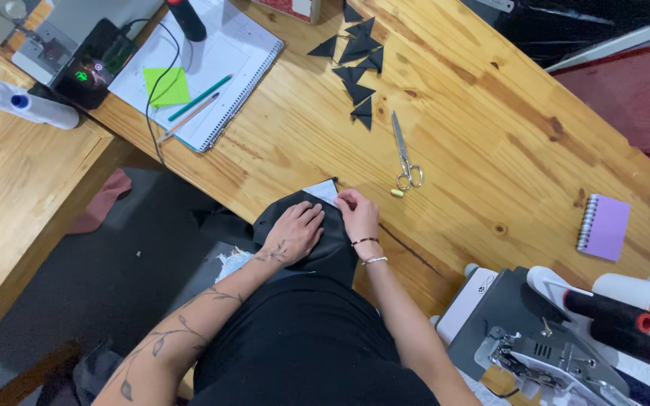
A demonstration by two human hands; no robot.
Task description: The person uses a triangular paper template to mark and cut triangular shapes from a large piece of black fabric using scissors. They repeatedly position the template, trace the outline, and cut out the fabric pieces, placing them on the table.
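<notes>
A piece of black fabric hangs over the near edge of the wooden table, with a small white piece at its top. My left hand lies flat on the fabric, fingers spread. My right hand rests at the fabric's top right corner, fingers curled and pinching the edge beside the white piece. Silver scissors lie just beyond my right hand, with a small pale yellow object next to their handles.
Several black fabric triangles lie further back. An open spiral notebook with a green sticky note and pencils sits at the back left, beside a phone. A purple notepad lies right. A sewing machine with thread spools stands near right.
</notes>
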